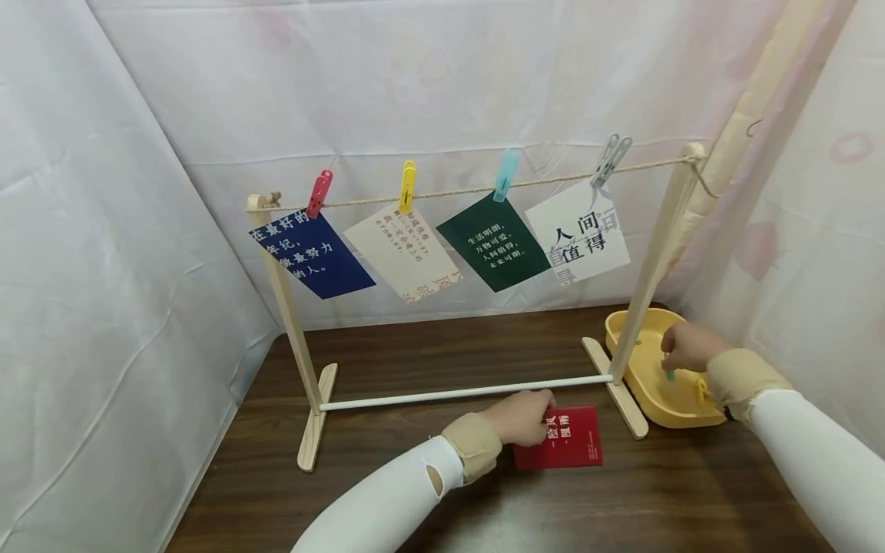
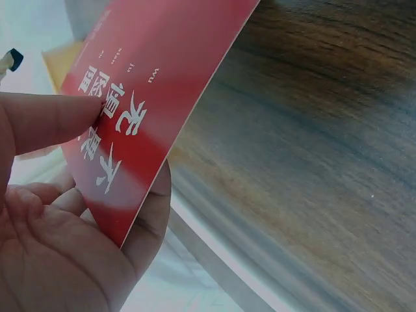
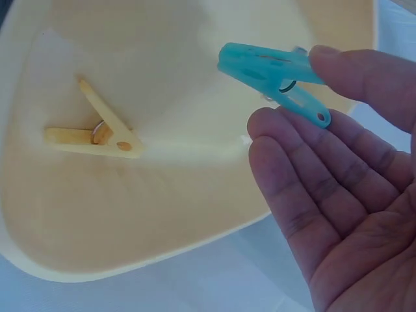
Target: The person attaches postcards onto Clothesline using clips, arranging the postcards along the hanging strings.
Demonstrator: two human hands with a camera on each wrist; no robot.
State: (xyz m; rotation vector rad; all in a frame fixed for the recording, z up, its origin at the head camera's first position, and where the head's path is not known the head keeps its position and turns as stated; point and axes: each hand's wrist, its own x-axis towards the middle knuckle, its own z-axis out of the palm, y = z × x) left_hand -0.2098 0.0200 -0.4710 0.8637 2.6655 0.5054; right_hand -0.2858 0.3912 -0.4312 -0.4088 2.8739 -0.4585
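My left hand [image 1: 520, 418] grips a red card [image 1: 567, 445] with white lettering by one edge, thumb on the printed face and fingers behind it, as the left wrist view shows. The card is low over the table, in front of the white crossbar. In the right wrist view, my right hand [image 3: 351, 175] pinches a turquoise clothespin [image 3: 273, 71] by its handles between thumb and fingers. This hand [image 1: 691, 347] is over the yellow tray [image 1: 646, 392] at the right. A yellow clothespin [image 3: 97, 130] lies in the tray.
A wooden stand with a white crossbar [image 1: 456, 395] carries a rope [image 1: 456, 192]. From it hang a blue card [image 1: 325, 265], a cream card [image 1: 397, 250], a green card [image 1: 494, 246] and a white card [image 1: 588, 230], each clipped by a clothespin. The stand's right foot [image 1: 625, 403] adjoins the tray.
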